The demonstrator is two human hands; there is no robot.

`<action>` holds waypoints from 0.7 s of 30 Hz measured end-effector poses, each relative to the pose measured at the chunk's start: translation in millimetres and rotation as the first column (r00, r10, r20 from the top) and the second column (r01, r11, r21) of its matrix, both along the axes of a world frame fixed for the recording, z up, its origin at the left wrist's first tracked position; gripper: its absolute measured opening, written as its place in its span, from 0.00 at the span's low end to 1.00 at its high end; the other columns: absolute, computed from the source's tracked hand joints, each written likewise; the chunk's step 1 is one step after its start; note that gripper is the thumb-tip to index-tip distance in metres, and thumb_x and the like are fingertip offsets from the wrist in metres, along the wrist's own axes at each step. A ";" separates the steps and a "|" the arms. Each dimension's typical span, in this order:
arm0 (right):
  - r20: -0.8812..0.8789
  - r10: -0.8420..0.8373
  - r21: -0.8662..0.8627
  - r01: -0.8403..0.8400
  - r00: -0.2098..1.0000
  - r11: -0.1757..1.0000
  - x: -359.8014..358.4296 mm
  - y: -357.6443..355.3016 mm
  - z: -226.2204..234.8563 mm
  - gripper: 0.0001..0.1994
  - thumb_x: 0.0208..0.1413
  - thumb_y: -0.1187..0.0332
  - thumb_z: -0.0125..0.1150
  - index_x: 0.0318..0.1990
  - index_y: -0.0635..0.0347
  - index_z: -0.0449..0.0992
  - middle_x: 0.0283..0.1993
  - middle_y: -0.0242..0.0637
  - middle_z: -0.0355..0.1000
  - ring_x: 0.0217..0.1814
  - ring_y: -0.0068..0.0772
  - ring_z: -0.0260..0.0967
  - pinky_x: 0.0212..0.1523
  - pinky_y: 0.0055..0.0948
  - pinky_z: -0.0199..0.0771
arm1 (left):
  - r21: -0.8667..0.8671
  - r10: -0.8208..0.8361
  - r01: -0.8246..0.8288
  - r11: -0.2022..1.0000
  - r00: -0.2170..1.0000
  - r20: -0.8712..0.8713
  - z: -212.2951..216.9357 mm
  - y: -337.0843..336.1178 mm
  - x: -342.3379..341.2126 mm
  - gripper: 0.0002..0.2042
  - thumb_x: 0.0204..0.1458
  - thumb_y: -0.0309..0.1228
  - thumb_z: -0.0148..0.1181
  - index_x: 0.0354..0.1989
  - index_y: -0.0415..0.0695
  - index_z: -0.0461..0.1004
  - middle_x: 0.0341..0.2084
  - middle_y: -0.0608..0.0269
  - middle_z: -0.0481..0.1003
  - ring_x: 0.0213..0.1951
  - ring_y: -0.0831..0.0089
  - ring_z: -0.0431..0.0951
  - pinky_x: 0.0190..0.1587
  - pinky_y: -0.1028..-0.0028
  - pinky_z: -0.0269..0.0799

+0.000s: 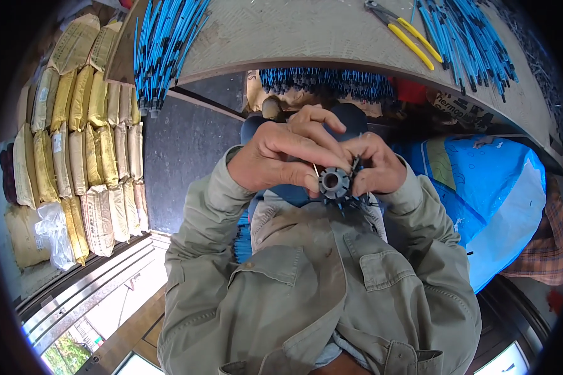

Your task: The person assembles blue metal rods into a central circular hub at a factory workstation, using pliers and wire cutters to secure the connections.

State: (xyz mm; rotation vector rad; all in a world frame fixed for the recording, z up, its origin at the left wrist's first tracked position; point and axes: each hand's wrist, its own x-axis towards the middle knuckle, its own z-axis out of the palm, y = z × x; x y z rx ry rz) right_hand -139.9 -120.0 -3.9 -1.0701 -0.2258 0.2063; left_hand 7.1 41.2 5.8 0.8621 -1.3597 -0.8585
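Both hands meet close in front of my chest around a small dark grey round hub point(331, 182) with a hole in its middle and short dark prongs sticking out around its rim. My left hand point(281, 156) grips the hub from the left, fingers curled over its top and thumb pressed at its edge. My right hand point(375, 164) holds it from the right, fingertips on the prongs. A thin pale pin shows between the hands just above the hub.
A workbench point(306, 31) lies ahead with bundles of blue rods with black tips point(162, 44) on the left and at the right point(469, 37), and yellow-handled pliers point(406, 31). More blue rods point(325, 81) lie under the bench. Stacked yellow sacks point(87, 144) stand left. A blue sack point(481, 187) sits right.
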 end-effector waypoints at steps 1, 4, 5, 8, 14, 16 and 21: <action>0.034 0.008 -0.049 -0.006 0.999 0.999 0.7 -2.0 4.1 0.11 0.46 0.69 0.67 0.29 0.66 0.71 0.39 0.35 0.71 0.34 0.19 0.64 0.35 0.19 0.63 | 0.004 -0.001 0.000 1.000 0.995 0.095 10.4 -0.7 1.7 0.18 0.45 0.36 0.64 0.43 0.40 0.76 0.40 0.59 0.76 0.46 0.66 0.69 0.55 0.60 0.55; 0.310 -0.247 -0.102 0.290 0.918 0.951 -0.8 -2.3 15.1 0.11 0.44 0.70 0.67 0.27 0.65 0.69 0.39 0.39 0.71 0.34 0.24 0.68 0.36 0.22 0.65 | 0.044 0.150 -0.168 0.985 0.950 0.272 47.2 -6.3 -5.3 0.21 0.46 0.35 0.64 0.48 0.40 0.73 0.44 0.58 0.74 0.48 0.65 0.69 0.56 0.60 0.53; 0.440 -0.345 -0.091 0.424 0.829 0.901 -1.8 -1.1 18.5 0.11 0.44 0.71 0.67 0.26 0.64 0.69 0.40 0.41 0.71 0.33 0.27 0.69 0.36 0.23 0.67 | 0.081 0.306 -0.355 0.931 0.883 0.355 60.2 -3.2 -13.1 0.22 0.46 0.34 0.64 0.50 0.40 0.71 0.46 0.57 0.73 0.50 0.65 0.69 0.57 0.60 0.52; 0.558 -0.525 -0.224 0.726 0.643 0.650 -9.5 14.1 15.2 0.12 0.42 0.72 0.67 0.24 0.63 0.67 0.40 0.45 0.71 0.35 0.34 0.71 0.37 0.26 0.68 | 0.140 0.420 -0.537 0.832 0.773 0.475 65.4 7.5 -37.5 0.24 0.47 0.32 0.63 0.54 0.40 0.68 0.50 0.57 0.71 0.52 0.64 0.68 0.59 0.63 0.52; 0.633 -0.620 -0.320 0.886 0.463 0.335 -7.0 41.1 -11.3 0.11 0.44 0.73 0.64 0.25 0.65 0.65 0.44 0.51 0.69 0.40 0.35 0.69 0.40 0.28 0.68 | 0.376 0.548 -0.457 0.806 0.816 -0.185 11.5 7.4 -65.0 0.25 0.46 0.29 0.62 0.55 0.38 0.67 0.54 0.58 0.68 0.59 0.65 0.62 0.59 0.69 0.54; 0.629 -0.606 -0.317 0.872 0.488 0.374 -4.3 39.4 -16.8 0.11 0.44 0.72 0.63 0.25 0.65 0.65 0.43 0.52 0.69 0.39 0.36 0.69 0.40 0.28 0.68 | 0.373 0.550 -0.465 0.803 0.820 -0.161 6.4 9.0 -60.9 0.25 0.46 0.29 0.62 0.54 0.38 0.67 0.53 0.58 0.68 0.59 0.65 0.61 0.59 0.69 0.54; 0.583 -0.585 -0.289 0.817 0.563 0.499 -1.0 34.8 -21.3 0.11 0.45 0.71 0.64 0.26 0.64 0.65 0.47 0.52 0.68 0.41 0.36 0.69 0.42 0.29 0.67 | 0.277 0.600 -0.567 0.776 0.799 -0.045 -2.3 10.1 -56.6 0.22 0.46 0.29 0.63 0.51 0.37 0.70 0.50 0.57 0.71 0.58 0.65 0.61 0.58 0.68 0.54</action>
